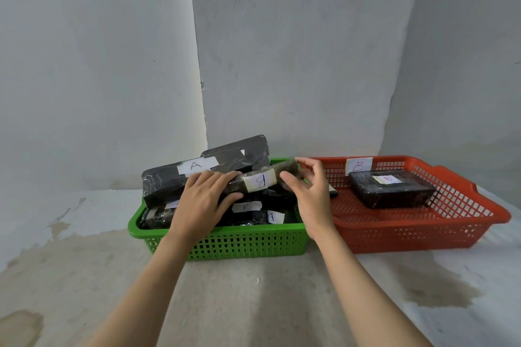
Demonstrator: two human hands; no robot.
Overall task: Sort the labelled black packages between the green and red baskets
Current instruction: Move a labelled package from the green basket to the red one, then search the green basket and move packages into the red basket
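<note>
A green basket (239, 245) holds a pile of several black wrapped packages with white paper labels. One large package marked A (180, 177) lies on top at the left. A narrow package with a turned B label (260, 180) lies across the pile. My left hand (203, 200) grips its left end. My right hand (307, 191) has fingers curled at its right end, touching it. To the right stands a red basket (408, 234) with a B tag (358, 166) on its far wall and one black package marked B (392, 189) inside.
Both baskets sit side by side on a stained pale surface against a grey-white wall with a corner behind. Bare surface lies in front of the baskets, under my forearms, and to the left of the green basket.
</note>
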